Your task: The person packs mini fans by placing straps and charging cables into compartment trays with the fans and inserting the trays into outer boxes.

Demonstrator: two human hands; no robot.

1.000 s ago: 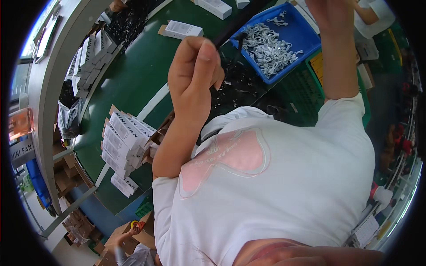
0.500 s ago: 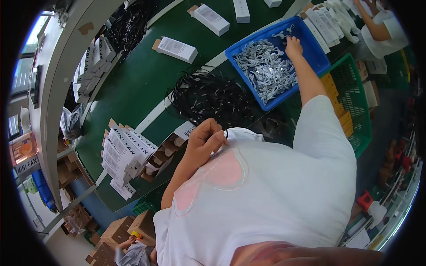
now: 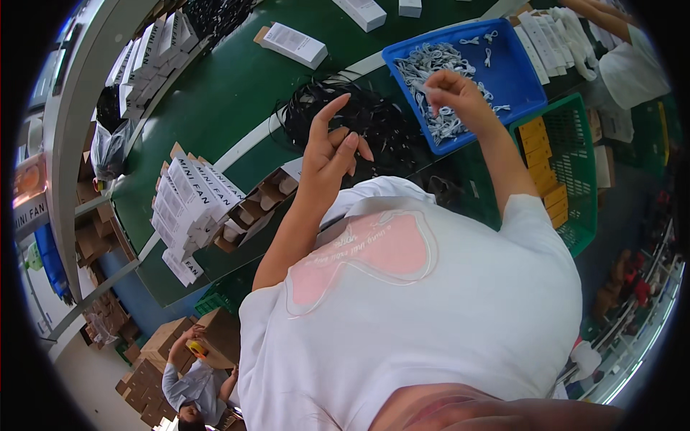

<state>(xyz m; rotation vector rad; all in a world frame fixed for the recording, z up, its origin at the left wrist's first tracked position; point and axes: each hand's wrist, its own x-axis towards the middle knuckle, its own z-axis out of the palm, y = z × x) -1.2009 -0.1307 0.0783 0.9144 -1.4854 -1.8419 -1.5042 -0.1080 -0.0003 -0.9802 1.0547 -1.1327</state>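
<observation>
My left hand is raised over the near edge of a tangled pile of black cords. Its index finger stretches out, the other fingers are loosely bent, and I see nothing held in it. Over the blue tray is my right hand, its fingertips drawn together in a pinch. Whatever lies between them is too small to make out. Bundled white cables fill the left part of the tray, partly hidden under that hand; a few loose ones lie toward its far side.
White boxes stand stacked at left beside an open carton. Another white box lies on the green table. A green crate with yellow boxes stands at right. Co-workers are at the upper right and lower left.
My right hand has drawn back from the tray's far side toward its near left part. My left hand has risen from my chest, and its fingers have spread.
</observation>
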